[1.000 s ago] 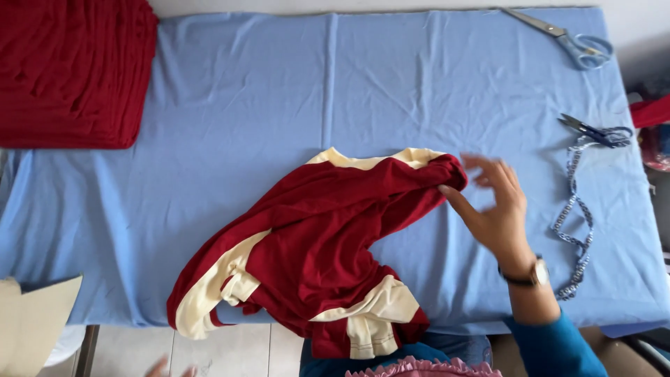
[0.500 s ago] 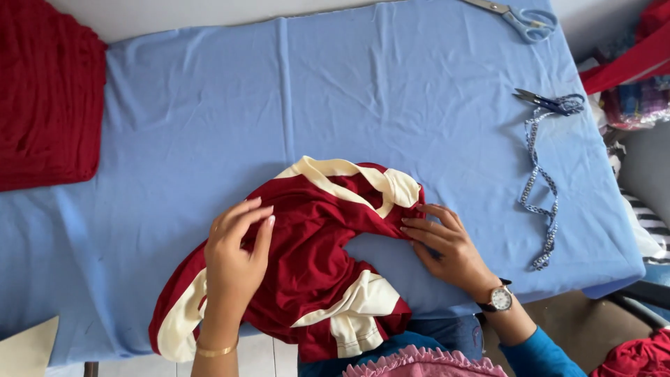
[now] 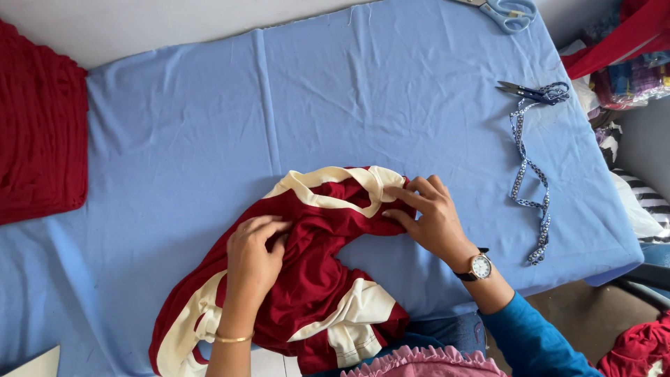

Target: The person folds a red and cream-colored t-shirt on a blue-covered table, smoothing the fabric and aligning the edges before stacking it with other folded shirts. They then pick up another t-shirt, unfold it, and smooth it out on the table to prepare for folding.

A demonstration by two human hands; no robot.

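— Two bare hands on one crumpled dark red garment with cream trim [image 3: 314,279]. Where does it lie?

— On the blue cloth-covered table [image 3: 209,139], at the near edge, part of it hanging over toward the person.

— And the left hand [image 3: 252,262]?

— Lying palm down on the red fabric near the middle of the garment, fingers bent and bunching the cloth a little. A thin gold bangle [image 3: 232,339] sits on that wrist.

— The right hand [image 3: 427,218]?

— At the cream neckband, fingertips pinching the band's edge where it meets the red. A wristwatch with a dark strap [image 3: 479,266] is on that wrist, above a blue sleeve [image 3: 534,342].

— What else is on the table?

— A stack of dark red folded fabric [image 3: 38,126] at the far left, well apart from the hands. To the right, small dark snips [image 3: 534,91] touching a patterned blue-and-white ribbon [image 3: 528,174] that trails down the cloth. Light blue-handled scissors [image 3: 508,12] lie at the far edge, partly cut off by the frame.
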